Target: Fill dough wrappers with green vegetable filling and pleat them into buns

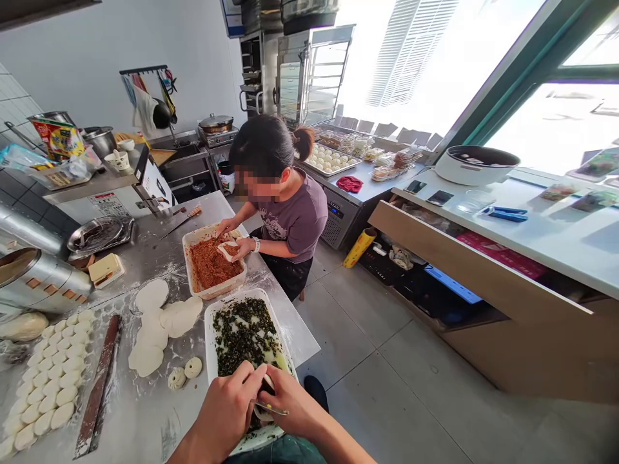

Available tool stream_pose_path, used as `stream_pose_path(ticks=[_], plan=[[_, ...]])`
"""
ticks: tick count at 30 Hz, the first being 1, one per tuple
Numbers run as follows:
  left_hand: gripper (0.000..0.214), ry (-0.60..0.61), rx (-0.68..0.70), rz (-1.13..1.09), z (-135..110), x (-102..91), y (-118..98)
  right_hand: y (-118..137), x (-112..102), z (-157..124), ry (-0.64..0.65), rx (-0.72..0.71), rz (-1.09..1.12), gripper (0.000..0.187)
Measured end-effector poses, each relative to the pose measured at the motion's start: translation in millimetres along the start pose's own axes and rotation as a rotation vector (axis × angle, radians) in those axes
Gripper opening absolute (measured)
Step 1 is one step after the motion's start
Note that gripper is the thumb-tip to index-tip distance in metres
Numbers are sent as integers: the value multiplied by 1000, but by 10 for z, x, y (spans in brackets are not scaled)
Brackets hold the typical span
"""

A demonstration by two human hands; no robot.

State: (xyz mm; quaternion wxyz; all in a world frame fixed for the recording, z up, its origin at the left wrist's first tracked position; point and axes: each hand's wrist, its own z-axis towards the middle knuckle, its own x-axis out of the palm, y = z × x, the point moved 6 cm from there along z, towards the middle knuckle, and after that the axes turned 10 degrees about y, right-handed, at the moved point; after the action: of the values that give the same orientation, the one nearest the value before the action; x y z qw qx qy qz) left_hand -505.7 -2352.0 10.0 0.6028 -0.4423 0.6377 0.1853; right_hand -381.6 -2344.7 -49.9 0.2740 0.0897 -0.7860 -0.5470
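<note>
Over the near end of a white tub (209,335) of chopped dark-green filling (244,328), my two hands meet with fingertips together. My left hand (223,403) is closed around a pale dough piece (268,385), mostly hidden by the fingers. My right hand (297,401) presses its fingers to the same dough; a thin flat filling spatula (273,409) sticks out beneath them, its handle hidden. Left of the tub lie two pleated buns (185,372) and several overlapping flat dough wrappers (151,335).
Across the table, a co-worker (294,212) holds a filled wrapper (228,251) over a tub of reddish filling (207,264). Rows of dough pieces (53,367) and a dark wooden strip (99,386) lie at left. An open drawer (464,264) juts out at right.
</note>
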Motion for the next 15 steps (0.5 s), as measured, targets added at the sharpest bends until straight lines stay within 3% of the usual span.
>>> stream_pose_path(ticks=[3,6,10,15], plan=[[27,-25,-62,-96,7,-63,79,125,52,-57,90,36,18,23],[29,-94,-89,-218,4,-144,123,187,119,-97,137,19,234,33],[33,-133,-58,-232,-15,-153,86,150,151,-88,133,-38,286,33],[28,-113,-73,-155,-41,-112,18,28,119,-63,89,12,218,31]])
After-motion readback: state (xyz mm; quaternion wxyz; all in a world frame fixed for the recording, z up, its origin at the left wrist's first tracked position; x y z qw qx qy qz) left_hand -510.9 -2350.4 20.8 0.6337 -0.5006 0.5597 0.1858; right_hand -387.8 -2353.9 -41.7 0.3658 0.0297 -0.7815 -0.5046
